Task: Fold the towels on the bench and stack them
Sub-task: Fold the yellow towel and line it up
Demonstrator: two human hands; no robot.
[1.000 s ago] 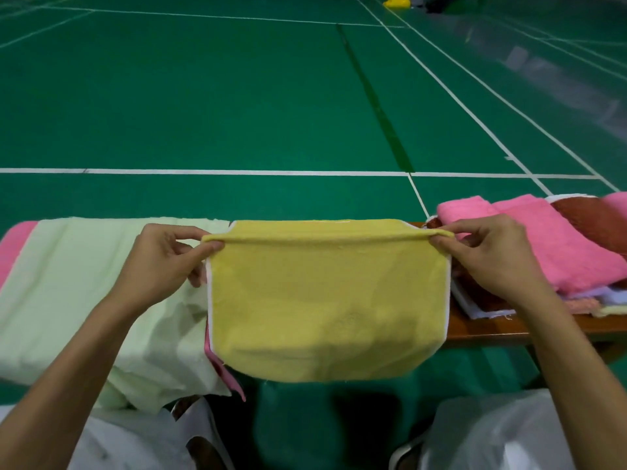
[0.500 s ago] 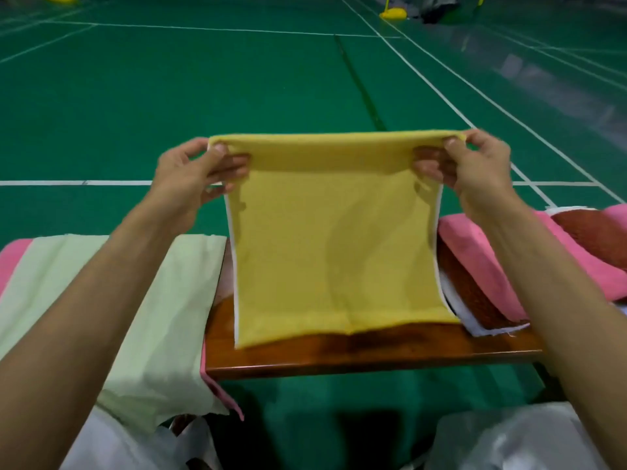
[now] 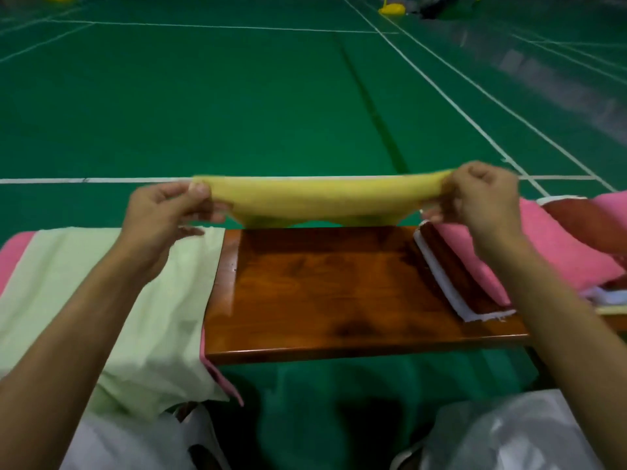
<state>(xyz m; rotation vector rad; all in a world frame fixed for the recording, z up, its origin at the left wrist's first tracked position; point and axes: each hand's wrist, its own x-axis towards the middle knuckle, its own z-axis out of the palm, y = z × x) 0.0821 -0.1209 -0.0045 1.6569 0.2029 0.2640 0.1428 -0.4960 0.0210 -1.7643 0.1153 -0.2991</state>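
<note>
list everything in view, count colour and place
yellow towel: 1, yellow, held taut above the bench's far edge
bench: 1, brown wood, centre
green towel: 1, light green, draped at left
left pink towel: 1, pink, under the green towel
right pink towel: 1, pink, atop the right pile
brown towel: 1, brown, white-edged, under the right pink towel
yellow objects: 2, yellow, far on the court
court floor: 1, green, white lines
plastic bag: 1, whitish, bottom right
left hand: 1, pinches the yellow towel's left end
right hand: 1, pinches its right end
</note>
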